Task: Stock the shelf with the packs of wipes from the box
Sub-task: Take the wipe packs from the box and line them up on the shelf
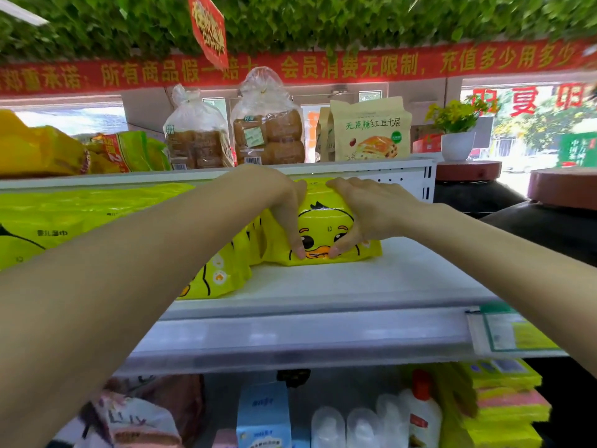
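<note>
A single head-worn, wide-angle view looks forward and only slightly down, at about the level of a white shop shelf (323, 286). The shelf fills the middle of the frame at arm's reach (its straight edges bow toward the borders). The left hand (284, 202) reaches in from 8 o'clock and the right hand (371, 208) from 4 o'clock. They meet just above centre on a yellow pack of wipes (323, 219). A higher shelf (355, 166) lies toward 12 o'clock, and a blue carton (263, 412) on a lower level toward 6 o'clock.

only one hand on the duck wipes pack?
No: the left hand and right hand both grip the yellow duck pack, which stands on the white shelf.
</note>
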`<state>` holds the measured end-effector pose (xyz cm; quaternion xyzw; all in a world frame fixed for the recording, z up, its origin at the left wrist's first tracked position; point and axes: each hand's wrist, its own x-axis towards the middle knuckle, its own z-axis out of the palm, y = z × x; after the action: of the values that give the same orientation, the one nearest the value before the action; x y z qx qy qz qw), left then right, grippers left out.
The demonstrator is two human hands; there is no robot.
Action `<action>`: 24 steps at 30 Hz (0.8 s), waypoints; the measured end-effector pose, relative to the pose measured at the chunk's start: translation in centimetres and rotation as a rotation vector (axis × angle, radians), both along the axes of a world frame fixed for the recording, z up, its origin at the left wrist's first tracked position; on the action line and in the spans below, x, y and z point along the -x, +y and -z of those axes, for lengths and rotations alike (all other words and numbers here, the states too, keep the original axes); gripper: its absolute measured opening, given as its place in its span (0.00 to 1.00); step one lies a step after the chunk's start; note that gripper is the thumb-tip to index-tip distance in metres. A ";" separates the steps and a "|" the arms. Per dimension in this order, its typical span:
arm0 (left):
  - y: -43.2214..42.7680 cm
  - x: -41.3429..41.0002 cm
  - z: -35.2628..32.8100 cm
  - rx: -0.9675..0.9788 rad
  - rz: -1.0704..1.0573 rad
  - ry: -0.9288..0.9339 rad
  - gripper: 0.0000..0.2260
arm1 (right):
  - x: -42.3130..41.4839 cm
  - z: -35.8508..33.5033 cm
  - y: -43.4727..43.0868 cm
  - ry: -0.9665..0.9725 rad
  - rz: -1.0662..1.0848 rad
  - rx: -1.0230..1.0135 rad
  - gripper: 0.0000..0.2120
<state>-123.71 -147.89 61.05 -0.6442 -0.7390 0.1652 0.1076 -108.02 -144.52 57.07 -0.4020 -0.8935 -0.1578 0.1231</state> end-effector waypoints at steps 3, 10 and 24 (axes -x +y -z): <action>0.5 0.1 0.1 -0.009 0.011 0.016 0.59 | 0.0 0.1 0.6 0.017 -0.009 -0.003 0.57; -1.1 -0.6 0.6 -0.075 0.031 0.045 0.60 | -0.2 0.1 -0.5 0.004 0.031 -0.011 0.58; -14.2 6.0 -3.6 -0.637 0.332 -0.436 0.35 | 1.3 -3.1 -7.9 0.229 -0.084 0.202 0.51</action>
<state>-129.76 -162.04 64.61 -0.7088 -0.6449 -0.2316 0.1675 -109.32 -152.41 60.18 -0.3901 -0.9009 -0.0150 0.1895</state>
